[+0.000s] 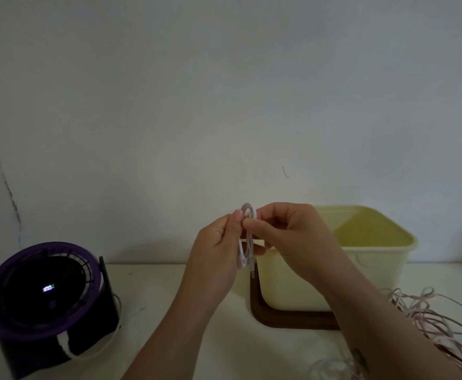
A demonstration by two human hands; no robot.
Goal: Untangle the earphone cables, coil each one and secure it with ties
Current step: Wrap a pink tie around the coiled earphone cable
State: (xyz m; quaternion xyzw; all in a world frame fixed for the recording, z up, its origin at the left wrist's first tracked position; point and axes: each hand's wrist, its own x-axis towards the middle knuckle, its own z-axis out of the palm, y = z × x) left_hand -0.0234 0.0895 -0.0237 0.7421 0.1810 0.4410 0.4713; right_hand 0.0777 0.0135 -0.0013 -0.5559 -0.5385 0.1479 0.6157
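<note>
A white earphone cable (pixel 249 237), folded into a long narrow coil, is held upright in the air in front of me. My left hand (pixel 218 248) pinches the coil near its top between thumb and fingers. My right hand (pixel 287 231) pinches the same coil from the right side, fingers curled round it. The plug and an earbud hang at the coil's lower end. A heap of thin pinkish ties (pixel 427 322) lies on the table at the right, partly behind my right forearm.
A pale yellow plastic tub (pixel 375 259) stands on a dark brown tray (pixel 287 319) behind my hands. A purple and black desk fan (pixel 43 294) sits at the left with a white cord trailing. The white table (pixel 196 338) meets a plain wall.
</note>
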